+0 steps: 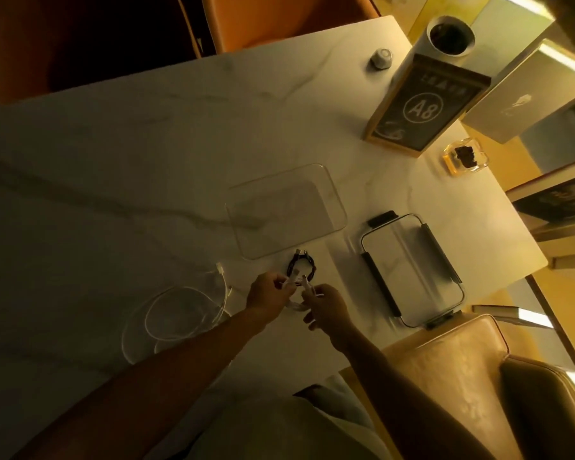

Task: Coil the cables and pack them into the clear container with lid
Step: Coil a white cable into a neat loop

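My left hand [265, 296] and my right hand [326, 307] hold a small coiled white cable [295, 305] between them, each pinching one of its plug ends. Just beyond the hands a coiled black cable [302, 264] lies on the marble table [113, 200]. A long white cable [176, 313] sprawls in loose loops to the left of my left forearm. The clear container [284, 209] stands empty behind the black cable. Its lid [412, 270], with dark clip edges, lies flat to the right of it.
At the back right stand a table sign marked A8 [425, 107], a white cylinder [445, 41], a small round knob-like object [380, 59] and a glass ashtray [465, 156]. A tan leather chair [462, 376] is at my right; another chair [279, 18] stands across the table.
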